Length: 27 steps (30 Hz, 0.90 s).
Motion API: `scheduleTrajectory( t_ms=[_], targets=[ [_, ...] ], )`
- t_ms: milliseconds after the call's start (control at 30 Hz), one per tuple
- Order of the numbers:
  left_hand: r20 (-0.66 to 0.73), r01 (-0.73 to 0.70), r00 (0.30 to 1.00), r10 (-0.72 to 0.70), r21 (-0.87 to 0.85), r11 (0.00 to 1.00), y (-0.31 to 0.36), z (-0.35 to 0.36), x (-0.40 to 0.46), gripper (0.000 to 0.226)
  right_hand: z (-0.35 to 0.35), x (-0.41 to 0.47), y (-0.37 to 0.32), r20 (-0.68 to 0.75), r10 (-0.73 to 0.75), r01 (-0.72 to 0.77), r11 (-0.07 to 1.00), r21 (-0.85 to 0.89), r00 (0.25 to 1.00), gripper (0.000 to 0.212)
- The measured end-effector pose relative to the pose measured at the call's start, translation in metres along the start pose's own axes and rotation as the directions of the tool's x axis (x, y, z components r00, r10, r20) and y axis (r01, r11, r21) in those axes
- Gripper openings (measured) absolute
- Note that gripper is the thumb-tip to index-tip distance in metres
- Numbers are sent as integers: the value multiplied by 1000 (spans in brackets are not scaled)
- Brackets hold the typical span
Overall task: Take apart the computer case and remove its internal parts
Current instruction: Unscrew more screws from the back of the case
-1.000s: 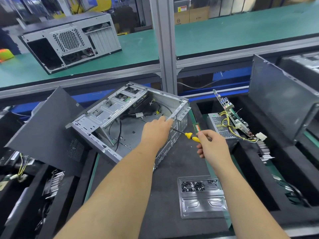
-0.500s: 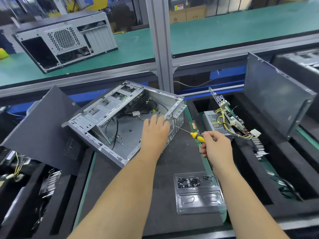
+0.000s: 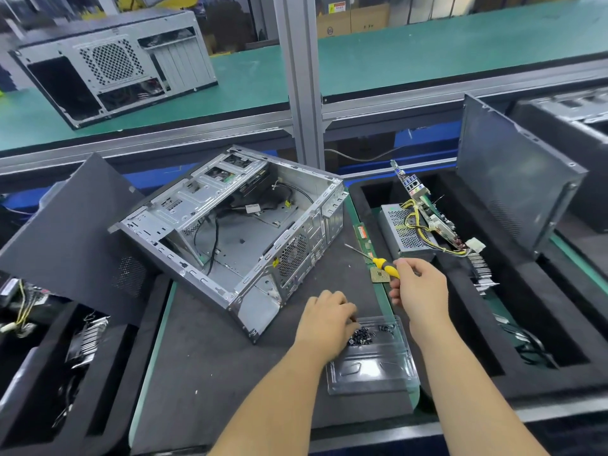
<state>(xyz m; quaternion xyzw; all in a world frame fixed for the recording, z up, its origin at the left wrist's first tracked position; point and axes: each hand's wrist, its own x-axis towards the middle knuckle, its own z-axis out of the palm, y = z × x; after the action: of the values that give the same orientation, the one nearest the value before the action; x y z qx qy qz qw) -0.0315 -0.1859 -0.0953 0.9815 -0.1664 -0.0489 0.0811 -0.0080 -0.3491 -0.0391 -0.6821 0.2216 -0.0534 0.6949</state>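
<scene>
On the dark bench mat (image 3: 210, 366) the open case (image 3: 230, 232) lies on its side, just beyond the hands. The left hand (image 3: 325, 324) curls over the screws (image 3: 362, 337) in the clear tray (image 3: 371, 373); I cannot tell if it pinches one. The right hand (image 3: 418, 291) grips the screwdriver (image 3: 383, 266). A careless release could scatter screws off the shallow tray.

Both bare forearms reach forward from the bottom edge. The left hand (image 3: 327, 324) lies palm down, knuckles up, fingers bent downward at their tips; whether they pinch anything cannot be told. The right hand (image 3: 418, 287), higher and just to the right, is curled in a fist-like grip, thumb side up.
</scene>
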Motion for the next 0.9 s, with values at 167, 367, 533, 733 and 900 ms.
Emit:
scheduleTrajectory(
  t_ms=[167,367,533,733,900],
  targets=[
    [-22,-24,999,24,11,1000,-6,-10,3,40,-5,-1,9,9,21,-21,999,-30,1000,16],
    [-480,-60,863,160,217,974,-28,-60,25,28,-2,-2,16,56,54,-51,997,-56,997,16],
    [-367,181,923,-112,158,971,-67,-116,40,64,9,-2,21,106,80,-74,996,-57,991,10],
    [41,323,945,-323,-263,909,-96,-122,41,58,26,3,26,132,87,-79,995,-67,987,10],
    [5,317,948,-319,-131,939,-94,-114,44,53,41,10,29,143,108,-98,993,-71,984,10]
  ],
)
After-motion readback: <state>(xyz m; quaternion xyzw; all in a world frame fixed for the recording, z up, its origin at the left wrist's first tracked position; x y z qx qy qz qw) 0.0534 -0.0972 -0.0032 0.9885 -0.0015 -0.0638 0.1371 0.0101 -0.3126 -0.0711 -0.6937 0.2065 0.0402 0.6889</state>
